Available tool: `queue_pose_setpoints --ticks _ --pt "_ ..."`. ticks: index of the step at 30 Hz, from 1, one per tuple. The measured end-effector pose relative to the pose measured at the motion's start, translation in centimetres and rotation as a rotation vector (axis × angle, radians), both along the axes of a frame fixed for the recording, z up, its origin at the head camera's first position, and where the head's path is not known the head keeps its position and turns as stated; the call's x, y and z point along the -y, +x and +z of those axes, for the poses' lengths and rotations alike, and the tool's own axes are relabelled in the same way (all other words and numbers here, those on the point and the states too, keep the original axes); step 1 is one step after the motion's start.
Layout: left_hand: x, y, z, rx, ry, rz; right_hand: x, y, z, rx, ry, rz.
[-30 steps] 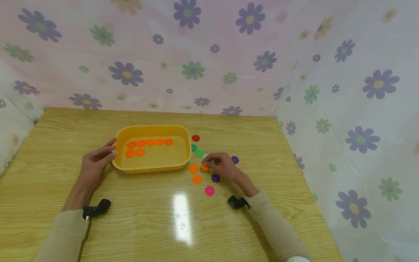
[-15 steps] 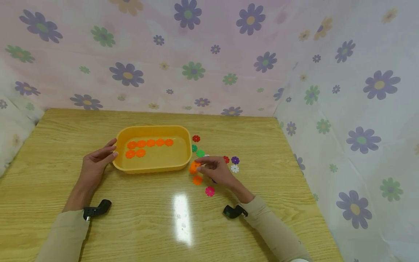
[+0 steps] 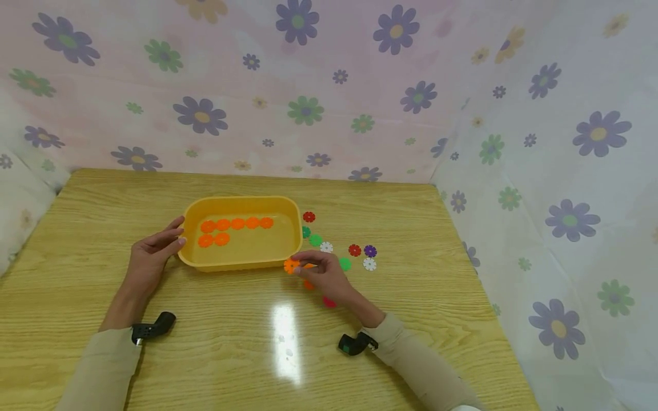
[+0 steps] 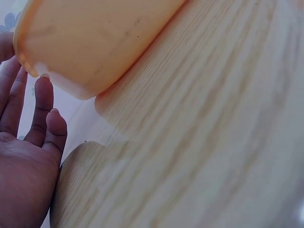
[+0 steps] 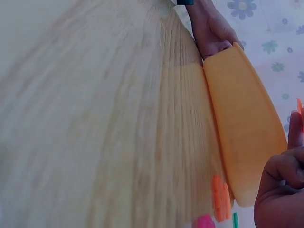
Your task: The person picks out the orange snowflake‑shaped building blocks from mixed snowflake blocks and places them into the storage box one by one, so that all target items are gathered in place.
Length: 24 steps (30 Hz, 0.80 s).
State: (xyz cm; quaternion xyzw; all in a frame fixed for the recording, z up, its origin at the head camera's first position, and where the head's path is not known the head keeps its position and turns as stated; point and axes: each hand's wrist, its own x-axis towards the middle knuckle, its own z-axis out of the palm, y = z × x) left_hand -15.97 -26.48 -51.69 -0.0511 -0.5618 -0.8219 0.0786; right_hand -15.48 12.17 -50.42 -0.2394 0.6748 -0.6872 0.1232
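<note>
My right hand (image 3: 326, 278) pinches an orange interlocking disc (image 3: 291, 266) between thumb and fingertips. The disc is held up just off the front right corner of the yellow plastic bin (image 3: 247, 264); in the right wrist view only its edge (image 5: 299, 107) shows at the right border. Inside the bin lie several orange discs (image 3: 237, 224), a row of them at the back and two more in front at the left. My left hand (image 3: 150, 260) rests its extended fingertips against the bin's left end, as the left wrist view also shows.
Right of the bin several loose discs lie on the wooden table (image 3: 216, 342): red (image 3: 354, 250), purple (image 3: 370, 251), white (image 3: 369, 264) and green (image 3: 315, 241). Orange and pink (image 3: 329, 302) ones are partly hidden by the right hand. A flowered cloth (image 3: 231, 85) hangs behind.
My right hand has lifted the orange disc from among the loose discs and moved it left to the bin's front right corner. The left hand and bin have stayed put.
</note>
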Motion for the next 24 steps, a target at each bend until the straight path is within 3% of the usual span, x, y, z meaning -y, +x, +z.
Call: queue_pose_setpoints --ticks 8,18,24 --pt "0.1 0.0 0.0 0.012 -0.009 0.006 1.4 0.0 0.8 -0.004 -0.018 -0.017" --pt "0.1 0.0 -0.2 0.007 -0.011 0.001 3.9 -1.3 2.0 -0.106 -0.153 -0.093" --pt "0.0 -0.1 -0.2 0.017 -0.033 0.011 5.5 -2.0 2.7 -0.142 -0.127 -0.094"
